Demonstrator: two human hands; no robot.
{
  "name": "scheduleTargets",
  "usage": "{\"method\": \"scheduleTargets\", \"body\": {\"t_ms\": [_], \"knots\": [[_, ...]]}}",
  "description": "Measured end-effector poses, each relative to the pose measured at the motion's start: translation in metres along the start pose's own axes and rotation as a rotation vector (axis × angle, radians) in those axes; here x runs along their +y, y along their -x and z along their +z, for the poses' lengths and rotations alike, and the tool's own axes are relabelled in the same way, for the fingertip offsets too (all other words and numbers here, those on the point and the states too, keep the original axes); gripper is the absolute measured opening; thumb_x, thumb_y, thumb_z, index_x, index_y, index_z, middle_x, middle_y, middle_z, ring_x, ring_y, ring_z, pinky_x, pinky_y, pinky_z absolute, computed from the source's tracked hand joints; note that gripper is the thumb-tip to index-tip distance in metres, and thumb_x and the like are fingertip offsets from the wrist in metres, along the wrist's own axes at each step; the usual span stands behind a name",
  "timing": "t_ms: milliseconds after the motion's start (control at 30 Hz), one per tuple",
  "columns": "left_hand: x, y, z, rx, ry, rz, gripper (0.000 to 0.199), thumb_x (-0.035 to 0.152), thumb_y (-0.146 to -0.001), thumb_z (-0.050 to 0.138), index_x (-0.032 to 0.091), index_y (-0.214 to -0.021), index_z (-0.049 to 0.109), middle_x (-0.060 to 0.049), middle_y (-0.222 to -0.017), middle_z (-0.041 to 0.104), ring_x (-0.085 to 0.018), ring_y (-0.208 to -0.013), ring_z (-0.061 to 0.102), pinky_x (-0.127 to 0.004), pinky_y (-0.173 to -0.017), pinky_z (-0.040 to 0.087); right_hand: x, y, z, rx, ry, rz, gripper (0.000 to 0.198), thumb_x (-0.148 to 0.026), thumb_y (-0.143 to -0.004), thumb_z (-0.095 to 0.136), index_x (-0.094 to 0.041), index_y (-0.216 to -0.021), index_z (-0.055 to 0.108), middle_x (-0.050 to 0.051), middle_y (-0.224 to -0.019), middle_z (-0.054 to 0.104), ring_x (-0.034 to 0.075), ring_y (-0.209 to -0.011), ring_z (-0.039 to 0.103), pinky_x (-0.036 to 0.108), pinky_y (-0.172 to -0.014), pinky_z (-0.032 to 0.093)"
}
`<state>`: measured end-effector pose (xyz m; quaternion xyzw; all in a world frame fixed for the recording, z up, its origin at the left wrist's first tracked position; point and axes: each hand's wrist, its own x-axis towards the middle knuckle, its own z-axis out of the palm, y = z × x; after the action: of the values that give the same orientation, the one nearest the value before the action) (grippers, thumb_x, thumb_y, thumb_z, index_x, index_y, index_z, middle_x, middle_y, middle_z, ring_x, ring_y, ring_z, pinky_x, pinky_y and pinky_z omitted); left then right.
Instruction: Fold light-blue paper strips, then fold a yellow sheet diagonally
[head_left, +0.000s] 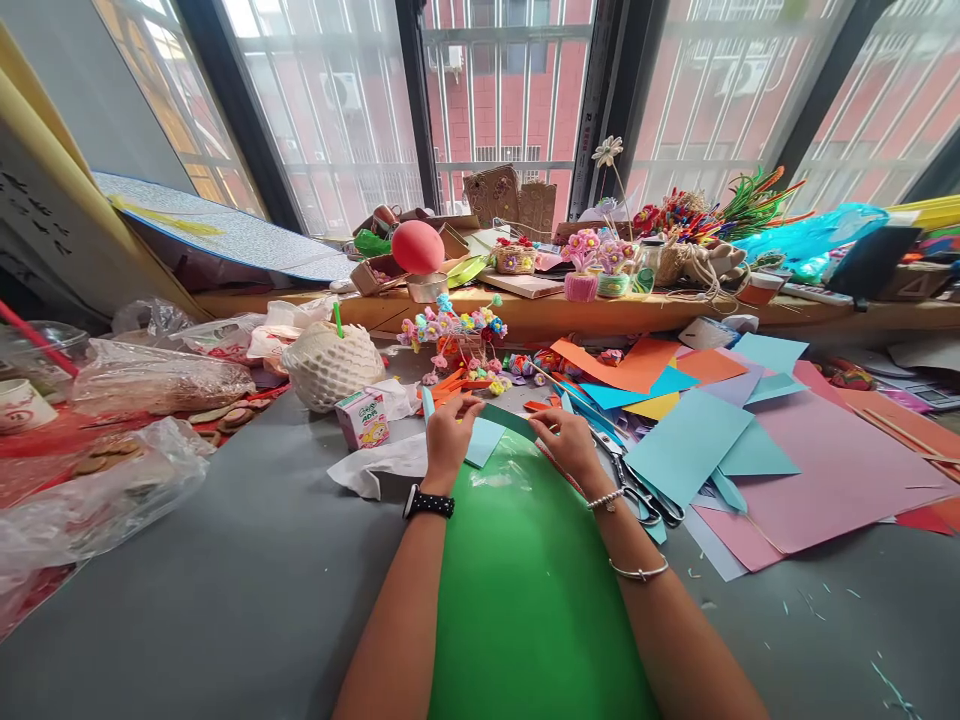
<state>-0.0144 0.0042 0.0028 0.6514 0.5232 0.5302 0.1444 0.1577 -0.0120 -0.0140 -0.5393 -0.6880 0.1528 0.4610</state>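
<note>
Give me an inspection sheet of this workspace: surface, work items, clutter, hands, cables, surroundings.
Surface: grey tabletop, small scraps at lower right; glossy green surface in the centre.
Work items: dark green strip; scissors at right.
Clutter: coloured paper sheets at right; small carton and plastic bags at left.
Left hand: pinches the strip's left end.
Right hand: pinches its right end.
Cables: nothing seen.
Surroundings: barred windows behind a sill bearing flower crafts.

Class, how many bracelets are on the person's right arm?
2: a beaded bracelet nearer the right hand, and a silver bangle farther up the forearm.
</note>
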Motion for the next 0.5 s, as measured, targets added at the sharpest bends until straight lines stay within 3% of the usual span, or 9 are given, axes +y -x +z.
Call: {"method": "scheduleTargets", "body": {"t_ms": [233, 500], "knots": [[-0.0001, 0.0007, 0.0000, 0.082, -0.067, 0.014, 0.010, 0.024, -0.074, 0.046, 0.017, -0.070, 0.053, -0.004, -0.071, 0.060, -0.015, -0.065, 0.056, -0.029, -0.063, 0.045, 0.0041, 0.0002, -0.0003, 0.025, -0.023, 0.082, 0.020, -0.028, -0.071, 0.047, -0.016, -0.072, 0.064, 0.006, -0.070, 0.066, 0.017, -0.061, 0.058, 0.027, -0.056, 0.044], [-0.0030, 0.0031, 0.0068, 0.071, -0.100, 0.065, 0.011, 0.024, -0.075, 0.044, 0.018, -0.071, 0.052, -0.004, -0.072, 0.060, -0.016, -0.067, 0.056, -0.030, -0.064, 0.043, -0.0030, 0.0017, -0.0028, 0.194, -0.052, 0.175, 0.024, -0.031, -0.072, 0.045, -0.016, -0.071, 0.064, 0.006, -0.066, 0.065, 0.018, -0.058, 0.058, 0.027, -0.055, 0.042]]}}
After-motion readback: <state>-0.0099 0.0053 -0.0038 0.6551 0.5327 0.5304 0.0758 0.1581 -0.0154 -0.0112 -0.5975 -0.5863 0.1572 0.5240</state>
